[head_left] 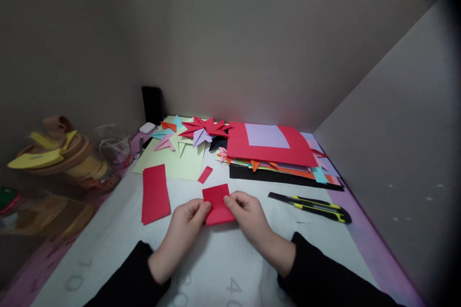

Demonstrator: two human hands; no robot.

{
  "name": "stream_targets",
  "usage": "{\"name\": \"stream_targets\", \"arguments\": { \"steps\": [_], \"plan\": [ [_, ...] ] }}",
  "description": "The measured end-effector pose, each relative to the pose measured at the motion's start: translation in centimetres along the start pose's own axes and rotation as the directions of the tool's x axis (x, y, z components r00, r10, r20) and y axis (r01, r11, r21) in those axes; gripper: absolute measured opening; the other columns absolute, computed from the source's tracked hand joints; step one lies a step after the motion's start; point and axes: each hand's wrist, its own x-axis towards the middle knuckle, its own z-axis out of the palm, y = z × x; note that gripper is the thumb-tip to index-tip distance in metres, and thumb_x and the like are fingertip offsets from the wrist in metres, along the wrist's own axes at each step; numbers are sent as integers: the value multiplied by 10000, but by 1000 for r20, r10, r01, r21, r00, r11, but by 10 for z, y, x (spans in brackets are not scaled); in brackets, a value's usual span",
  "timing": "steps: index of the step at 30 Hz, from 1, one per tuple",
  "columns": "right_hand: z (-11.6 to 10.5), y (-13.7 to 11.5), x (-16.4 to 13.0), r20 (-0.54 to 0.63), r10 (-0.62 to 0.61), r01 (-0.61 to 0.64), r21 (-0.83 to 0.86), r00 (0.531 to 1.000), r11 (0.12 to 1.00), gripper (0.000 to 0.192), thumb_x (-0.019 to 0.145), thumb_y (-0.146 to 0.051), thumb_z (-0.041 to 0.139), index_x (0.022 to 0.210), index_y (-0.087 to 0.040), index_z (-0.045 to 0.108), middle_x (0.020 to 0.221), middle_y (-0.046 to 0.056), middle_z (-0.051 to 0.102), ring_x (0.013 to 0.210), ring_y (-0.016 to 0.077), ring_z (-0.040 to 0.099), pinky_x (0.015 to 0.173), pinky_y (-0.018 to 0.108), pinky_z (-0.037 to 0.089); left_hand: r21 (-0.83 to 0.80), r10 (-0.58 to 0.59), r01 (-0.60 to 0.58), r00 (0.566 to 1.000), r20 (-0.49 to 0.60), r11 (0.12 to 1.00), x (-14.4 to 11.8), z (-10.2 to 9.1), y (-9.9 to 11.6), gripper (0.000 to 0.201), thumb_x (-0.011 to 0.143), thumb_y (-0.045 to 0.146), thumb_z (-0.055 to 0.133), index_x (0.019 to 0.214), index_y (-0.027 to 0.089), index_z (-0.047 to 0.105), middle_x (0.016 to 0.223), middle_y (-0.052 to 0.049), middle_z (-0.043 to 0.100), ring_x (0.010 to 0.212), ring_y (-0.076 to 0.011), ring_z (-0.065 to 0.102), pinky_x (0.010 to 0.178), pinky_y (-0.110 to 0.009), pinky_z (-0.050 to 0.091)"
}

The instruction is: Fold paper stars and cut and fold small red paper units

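Observation:
Between my two hands is a small red piece of paper (217, 205), folded across, its lower part turned up. My left hand (190, 223) pinches its left edge, thumb on top. Its right edge is gripped by my right hand (250, 213), also with the thumb on the front; the other fingers are behind the paper, partly hidden. To the left lies a stack of red paper strips (155, 194). Just beyond the held paper is a small red scrap (205, 174). A black and yellow utility knife (313, 206) rests to the right of my right hand.
Folded paper stars (201, 128) sit on pale green sheets (190, 165) at the back. A pile of coloured paper (234, 141) stands back right, against the wall. A black phone (152, 104) leans at the back left. Left are a clear cup (114, 146) and a brown container (81, 153).

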Motion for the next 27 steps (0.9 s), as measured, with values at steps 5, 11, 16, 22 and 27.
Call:
{"name": "stream_targets", "arguments": {
  "steps": [5,11,16,22,27],
  "plan": [
    [0,1,0,4,-8,8,3,1000,1000,393,813,-488,561,579,-185,472,563,-33,424,563,116,388,533,238,322,4,0,0,1000,14,1000,-1,0,-1,405,806,471,509,537,188,402,531,35,384,546,-124,352,525,-228,293],
    [0,3,-1,5,-16,15,23,1000,1000,381,816,-483,563,590,-186,488,567,-29,431,566,119,393,532,238,328,-20,-8,9,1000,16,1000,-1,0,0,415,796,489,519,534,188,405,528,36,381,539,-123,351,522,-228,292],
    [0,2,-1,11,-23,23,26,1000,999,384,818,-478,561,581,-190,469,558,-32,418,559,117,383,527,237,323,-20,-14,15,1000,16,1000,-1,0,-1,437,796,513,510,525,188,404,517,38,377,531,-119,349,519,-226,288],
    [0,0,-3,-1,-27,27,28,1000,999,373,813,-460,570,576,-189,468,558,-32,428,557,115,386,525,233,326,-24,-9,10,1000,16,1000,-1,0,1,442,788,519,512,519,189,395,518,38,366,530,-118,335,515,-229,281],
    [0,-1,-3,4,-39,39,10,999,999,367,825,-449,559,580,-187,481,560,-31,434,560,116,391,527,233,329,-50,-35,37,999,26,998,-1,0,4,464,767,549,536,518,185,391,517,42,356,529,-111,326,512,-226,272]
  ]
}}
